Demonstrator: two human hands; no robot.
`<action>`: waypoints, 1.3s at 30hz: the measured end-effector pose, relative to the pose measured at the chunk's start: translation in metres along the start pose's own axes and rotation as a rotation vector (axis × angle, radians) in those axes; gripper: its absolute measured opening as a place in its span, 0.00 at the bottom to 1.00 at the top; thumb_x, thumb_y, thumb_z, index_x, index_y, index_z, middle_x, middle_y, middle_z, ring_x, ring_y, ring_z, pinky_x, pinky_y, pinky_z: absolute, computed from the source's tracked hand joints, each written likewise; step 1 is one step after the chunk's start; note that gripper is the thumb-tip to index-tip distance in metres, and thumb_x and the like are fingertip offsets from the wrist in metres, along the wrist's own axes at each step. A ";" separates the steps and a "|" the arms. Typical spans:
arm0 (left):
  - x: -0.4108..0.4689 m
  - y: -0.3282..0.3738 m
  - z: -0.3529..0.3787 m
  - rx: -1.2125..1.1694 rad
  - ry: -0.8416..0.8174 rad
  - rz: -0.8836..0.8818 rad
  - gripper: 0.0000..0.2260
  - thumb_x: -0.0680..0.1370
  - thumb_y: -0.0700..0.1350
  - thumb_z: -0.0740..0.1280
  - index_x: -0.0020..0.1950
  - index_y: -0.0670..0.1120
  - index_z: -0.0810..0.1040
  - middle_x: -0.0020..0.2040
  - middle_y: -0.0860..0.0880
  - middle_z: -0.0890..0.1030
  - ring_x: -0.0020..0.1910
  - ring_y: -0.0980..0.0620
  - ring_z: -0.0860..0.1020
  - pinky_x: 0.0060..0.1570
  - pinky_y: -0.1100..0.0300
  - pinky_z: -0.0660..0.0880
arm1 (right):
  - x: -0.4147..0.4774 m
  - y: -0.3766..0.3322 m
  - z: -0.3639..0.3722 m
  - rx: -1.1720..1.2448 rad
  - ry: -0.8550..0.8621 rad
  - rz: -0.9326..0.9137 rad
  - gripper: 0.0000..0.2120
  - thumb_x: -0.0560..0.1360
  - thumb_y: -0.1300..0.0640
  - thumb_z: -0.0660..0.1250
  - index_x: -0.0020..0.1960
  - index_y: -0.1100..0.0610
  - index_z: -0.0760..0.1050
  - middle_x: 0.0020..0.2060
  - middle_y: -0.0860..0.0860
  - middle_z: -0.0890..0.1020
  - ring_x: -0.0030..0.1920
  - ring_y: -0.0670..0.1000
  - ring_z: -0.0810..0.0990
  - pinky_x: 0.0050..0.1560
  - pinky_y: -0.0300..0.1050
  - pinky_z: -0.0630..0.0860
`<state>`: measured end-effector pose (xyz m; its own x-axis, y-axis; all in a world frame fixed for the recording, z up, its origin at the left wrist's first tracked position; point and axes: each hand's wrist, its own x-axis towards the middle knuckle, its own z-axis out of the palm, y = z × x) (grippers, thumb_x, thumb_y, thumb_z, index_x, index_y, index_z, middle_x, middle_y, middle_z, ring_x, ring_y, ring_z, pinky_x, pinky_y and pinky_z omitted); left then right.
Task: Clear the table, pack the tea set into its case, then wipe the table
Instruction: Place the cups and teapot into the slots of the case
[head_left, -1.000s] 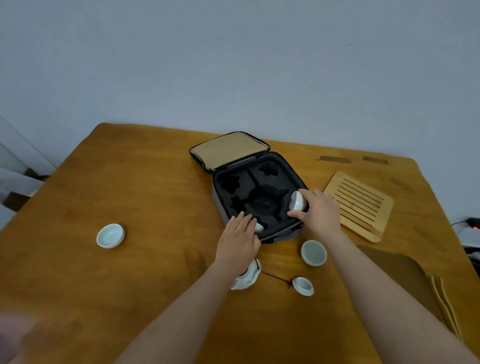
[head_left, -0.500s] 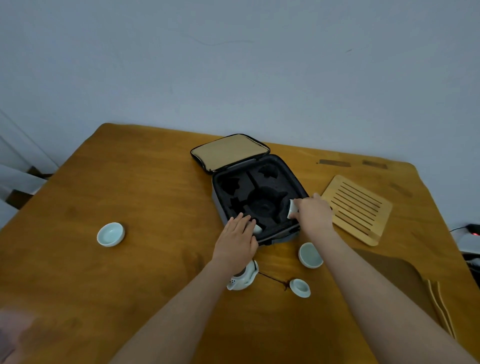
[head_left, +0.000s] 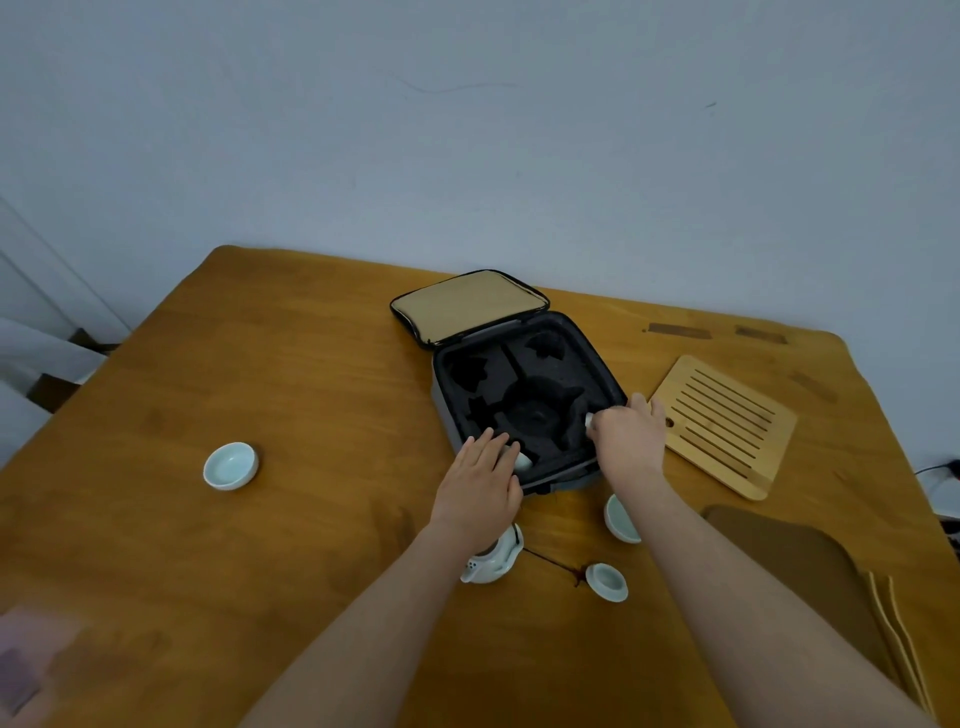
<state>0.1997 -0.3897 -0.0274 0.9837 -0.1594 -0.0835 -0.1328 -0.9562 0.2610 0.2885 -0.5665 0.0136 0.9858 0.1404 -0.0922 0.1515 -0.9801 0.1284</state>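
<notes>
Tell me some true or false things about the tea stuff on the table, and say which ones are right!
1. The case is open. True.
2. The teapot is packed in the case. False: it stands on the table, just below the left hand.
3. The bamboo tray lies right of the case. True.
4. The right hand is empty. False: it holds a small white cup at the case's edge.
5. A lone cup sits on the table's left side. True.
</notes>
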 end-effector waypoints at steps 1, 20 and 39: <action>-0.001 -0.001 -0.001 -0.005 -0.001 0.004 0.39 0.71 0.56 0.31 0.78 0.45 0.54 0.78 0.47 0.56 0.78 0.50 0.48 0.75 0.56 0.39 | 0.001 -0.001 0.002 0.000 0.011 -0.013 0.11 0.78 0.58 0.64 0.38 0.49 0.74 0.34 0.47 0.73 0.57 0.55 0.69 0.72 0.56 0.58; -0.054 -0.166 -0.056 -0.079 0.010 -0.539 0.28 0.80 0.49 0.62 0.78 0.49 0.55 0.78 0.48 0.56 0.78 0.48 0.52 0.74 0.50 0.56 | -0.087 -0.045 0.033 0.383 0.133 -0.096 0.22 0.82 0.48 0.58 0.73 0.54 0.69 0.73 0.58 0.67 0.75 0.61 0.61 0.74 0.54 0.58; -0.077 -0.269 -0.055 -0.098 -0.134 -0.964 0.27 0.75 0.55 0.69 0.68 0.46 0.64 0.64 0.41 0.67 0.62 0.38 0.71 0.56 0.45 0.74 | -0.097 -0.035 0.022 0.432 -0.143 -0.147 0.30 0.82 0.59 0.55 0.79 0.46 0.45 0.78 0.46 0.42 0.78 0.49 0.41 0.74 0.44 0.54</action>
<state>0.1664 -0.1064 -0.0380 0.6423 0.6475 -0.4102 0.7377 -0.6674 0.1017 0.1856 -0.5488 -0.0033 0.9317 0.2911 -0.2171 0.2151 -0.9241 -0.3160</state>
